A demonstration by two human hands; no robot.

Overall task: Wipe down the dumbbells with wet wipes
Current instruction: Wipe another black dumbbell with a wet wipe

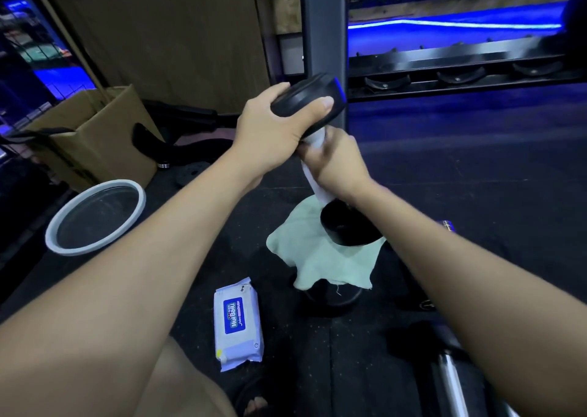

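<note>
A black dumbbell stands on end in the middle of the view, its upper head (pixel 313 94) tilted toward the rack and its lower head (pixel 347 226) resting on a pale green cloth (pixel 320 258). My left hand (pixel 273 127) grips the upper head from above. My right hand (pixel 336 162) is closed around the handle with a white wet wipe (pixel 314 181) wrapped under its fingers; the handle itself is hidden. A white and blue pack of wet wipes (pixel 238 324) lies on the floor in front of me.
A white-rimmed round basin (pixel 95 216) sits on the left, with a cardboard box (pixel 92 137) behind it. A dumbbell rack (pixel 460 67) runs along the back right. Another dumbbell's chrome handle (pixel 451 381) lies at the lower right. My sandalled foot (pixel 254 404) shows at the bottom.
</note>
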